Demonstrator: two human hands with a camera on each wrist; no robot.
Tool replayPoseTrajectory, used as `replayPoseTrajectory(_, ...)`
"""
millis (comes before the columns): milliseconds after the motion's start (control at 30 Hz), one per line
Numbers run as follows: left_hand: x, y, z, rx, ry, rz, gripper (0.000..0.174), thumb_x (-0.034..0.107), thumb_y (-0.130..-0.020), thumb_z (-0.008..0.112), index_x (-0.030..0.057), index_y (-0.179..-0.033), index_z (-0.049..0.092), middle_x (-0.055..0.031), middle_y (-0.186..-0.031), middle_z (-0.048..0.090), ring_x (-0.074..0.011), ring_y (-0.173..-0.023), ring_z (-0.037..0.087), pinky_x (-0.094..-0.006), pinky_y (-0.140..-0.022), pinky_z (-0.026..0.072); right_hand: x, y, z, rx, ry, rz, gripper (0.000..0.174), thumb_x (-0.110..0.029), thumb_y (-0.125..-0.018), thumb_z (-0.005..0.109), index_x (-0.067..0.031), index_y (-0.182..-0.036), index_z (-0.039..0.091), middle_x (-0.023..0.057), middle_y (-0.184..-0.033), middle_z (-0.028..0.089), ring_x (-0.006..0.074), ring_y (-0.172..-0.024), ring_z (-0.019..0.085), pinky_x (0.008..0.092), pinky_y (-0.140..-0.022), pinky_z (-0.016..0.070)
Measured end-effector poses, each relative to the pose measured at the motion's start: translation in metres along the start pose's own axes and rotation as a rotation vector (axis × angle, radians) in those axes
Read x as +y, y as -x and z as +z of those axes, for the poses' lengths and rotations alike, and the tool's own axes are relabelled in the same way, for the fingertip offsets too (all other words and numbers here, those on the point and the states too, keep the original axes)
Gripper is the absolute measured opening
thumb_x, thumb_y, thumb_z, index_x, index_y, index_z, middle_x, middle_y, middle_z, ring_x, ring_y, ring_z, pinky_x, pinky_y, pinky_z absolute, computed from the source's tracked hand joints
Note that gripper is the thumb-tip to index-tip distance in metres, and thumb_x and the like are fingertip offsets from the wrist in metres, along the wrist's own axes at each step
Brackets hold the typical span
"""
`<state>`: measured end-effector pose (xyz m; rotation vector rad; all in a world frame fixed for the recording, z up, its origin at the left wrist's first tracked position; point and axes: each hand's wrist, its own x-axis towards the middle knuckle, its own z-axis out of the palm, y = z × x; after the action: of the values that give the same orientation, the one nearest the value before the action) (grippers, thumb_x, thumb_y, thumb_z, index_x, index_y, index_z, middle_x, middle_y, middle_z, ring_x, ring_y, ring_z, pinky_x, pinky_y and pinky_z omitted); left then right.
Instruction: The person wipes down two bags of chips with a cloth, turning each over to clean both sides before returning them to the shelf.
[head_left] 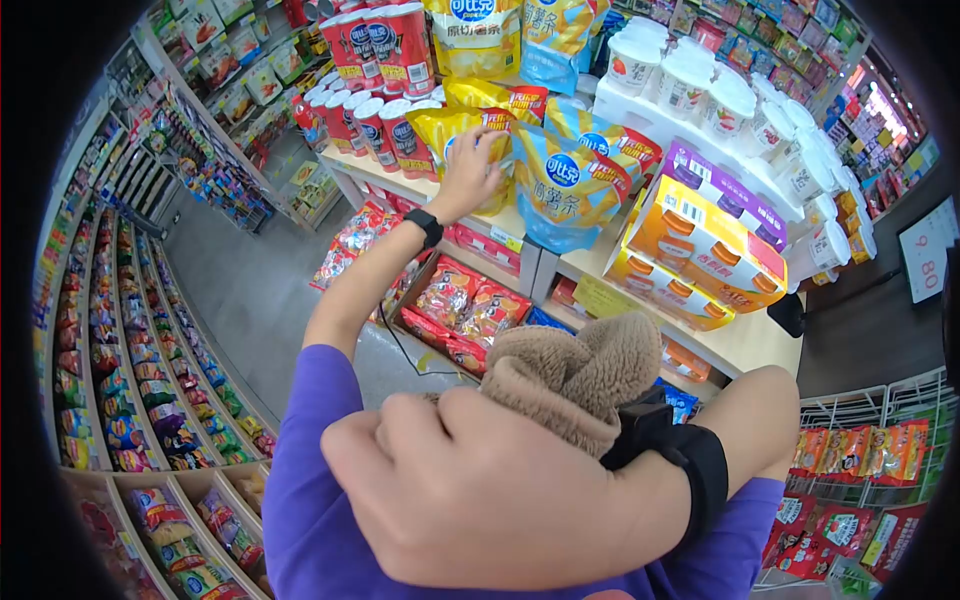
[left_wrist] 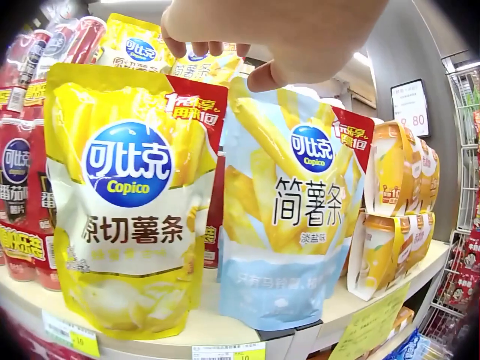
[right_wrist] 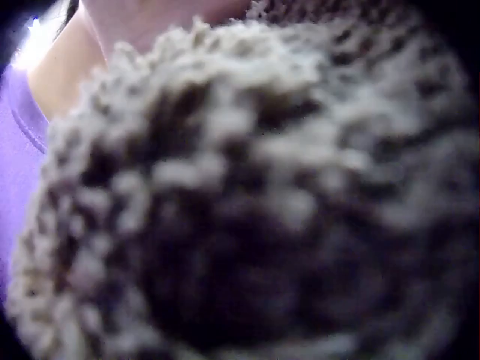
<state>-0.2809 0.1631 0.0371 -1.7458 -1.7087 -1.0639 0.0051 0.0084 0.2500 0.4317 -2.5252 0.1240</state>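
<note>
In the head view my left hand (head_left: 470,172) reaches out over the front row of snack pouches. In the left wrist view that hand (left_wrist: 274,34) hangs above them, fingers slightly bent and thumb apart. Its thumb overlaps the top edge of a blue-and-yellow pouch of potato sticks (left_wrist: 289,217). A yellow Copico pouch (left_wrist: 127,202) stands upright just to the left. Close to my chest, my right hand (head_left: 500,490) is curled into a fist and grips a brown fluffy towel (head_left: 560,375), which fills most of the right wrist view, blurred.
Red canisters (head_left: 405,135) stand left of the pouches. Orange multipacks (head_left: 700,245) and stacked white cups (head_left: 730,105) are on the right. Below the shelf sits a box of red snack packets (head_left: 465,300). Snack racks (head_left: 130,350) line the left side, and a price sign (head_left: 930,250) the right.
</note>
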Motion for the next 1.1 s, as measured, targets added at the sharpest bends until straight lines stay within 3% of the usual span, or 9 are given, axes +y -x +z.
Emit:
replayPoseTrajectory(167, -0.025, -0.001, -0.009, 0.02, -0.109, -0.049, 0.045, 0.007, -0.069, 0.058, 0.0064, -0.113, 0.048, -0.0149, -0.113, 0.044, -0.0327, -0.105, 0.042, -0.0433, -0.088, 0.0334, -0.018, 0.0, 0.004, 0.095, -0.023, 0.065, 0.013, -0.017, -0.061, 0.057, -0.0066, -0.062, 0.065, 0.0076, -0.069, 0.053, 0.0171, -0.059, 0.05, 0.0307, -0.046, 0.038)
replayPoseTrajectory(267, -0.04, -0.001, -0.013, 0.016, -0.205, -0.076, 0.045, 0.009, -0.069, 0.058, 0.0061, -0.113, 0.048, -0.0141, -0.115, 0.044, -0.0322, -0.105, 0.042, -0.0429, -0.087, 0.0341, -0.013, 0.001, -0.014, -0.114, 0.111, -0.025, 0.015, -0.015, -0.06, 0.056, -0.0009, -0.057, 0.052, 0.0031, -0.063, 0.039, 0.013, -0.054, 0.041, 0.0223, -0.042, 0.0308)
replayPoseTrajectory(500, -0.066, -0.016, -0.018, -0.052, -0.335, -0.023, 0.042, 0.007, -0.068, 0.056, 0.0063, -0.11, 0.049, -0.0088, -0.112, 0.049, -0.0303, -0.1, 0.046, -0.0422, -0.081, 0.0375, -0.019, 0.019, -0.016, -0.089, 0.207, -0.017, 0.013, -0.013, -0.056, 0.054, -0.0007, -0.056, 0.05, 0.0042, -0.063, 0.04, 0.0132, -0.053, 0.041, 0.023, -0.041, 0.0281)
replayPoseTrajectory(567, -0.075, -0.02, -0.013, -0.062, -0.375, -0.018, 0.041, 0.006, -0.069, 0.054, 0.0073, -0.11, 0.05, -0.0076, -0.111, 0.052, -0.0301, -0.099, 0.048, -0.0432, -0.079, 0.0375, -0.024, 0.022, -0.02, -0.133, 0.194, 0.06, 0.013, -0.013, -0.056, 0.055, -0.0015, -0.056, 0.05, 0.0046, -0.062, 0.041, 0.0134, -0.053, 0.042, 0.0237, -0.04, 0.0285)
replayPoseTrajectory(600, -0.077, -0.022, -0.01, -0.076, -0.447, -0.05, 0.041, 0.006, -0.069, 0.054, 0.0077, -0.11, 0.049, -0.0077, -0.11, 0.053, -0.0299, -0.098, 0.048, -0.0443, -0.078, 0.0371, -0.039, 0.02, -0.028, -0.249, 0.184, 0.314, 0.012, -0.013, -0.055, 0.056, -0.0028, -0.055, 0.049, 0.0045, -0.062, 0.042, 0.0137, -0.051, 0.042, 0.0239, -0.04, 0.0286)
replayPoseTrajectory(700, -0.094, -0.027, -0.005, -0.106, -0.558, -0.111, 0.035, 0.009, -0.072, 0.052, 0.0082, -0.107, 0.051, -0.0086, -0.105, 0.057, -0.0292, -0.097, 0.049, -0.0486, -0.077, 0.0355, -0.034, 0.032, -0.026, -0.16, 0.229, 0.185, 0.012, -0.013, -0.055, 0.056, -0.0041, -0.054, 0.049, 0.0035, -0.062, 0.042, 0.0135, -0.049, 0.041, 0.0242, -0.04, 0.0286)
replayPoseTrajectory(767, -0.1, -0.034, -0.004, -0.275, -0.67, -0.219, 0.037, 0.015, -0.076, 0.051, 0.0078, -0.112, 0.051, -0.0087, -0.108, 0.058, -0.0307, -0.102, 0.049, -0.0539, -0.079, 0.0362, -0.04, 0.034, -0.027, -0.174, 0.198, 0.297, 0.011, -0.012, -0.055, 0.057, -0.004, -0.054, 0.049, 0.0032, -0.062, 0.043, 0.0131, -0.05, 0.041, 0.0245, -0.04, 0.0293)
replayPoseTrajectory(867, -0.112, -0.036, -0.004, -0.284, -0.757, -0.22, 0.04, 0.024, -0.075, 0.054, 0.0107, -0.112, 0.052, -0.0091, -0.107, 0.059, -0.03, -0.106, 0.049, -0.0596, -0.083, 0.0352, -0.034, 0.039, -0.03, -0.18, 0.18, 0.136, 0.011, -0.012, -0.055, 0.058, -0.0041, -0.056, 0.05, 0.0029, -0.063, 0.044, 0.0131, -0.051, 0.042, 0.0255, -0.04, 0.031)
replayPoseTrajectory(1100, -0.108, -0.035, -0.044, -0.603, -0.755, -0.37, 0.034, 0.028, -0.077, 0.053, 0.0114, -0.106, 0.06, -0.0137, -0.11, 0.058, -0.0309, -0.107, 0.051, -0.0529, -0.084, 0.0398, -0.041, 0.03, -0.03, -0.254, -0.012, 0.08, 0.01, -0.016, -0.061, 0.057, -0.006, -0.06, 0.06, 0.0052, -0.065, 0.051, 0.0163, -0.057, 0.049, 0.0285, -0.044, 0.0356)
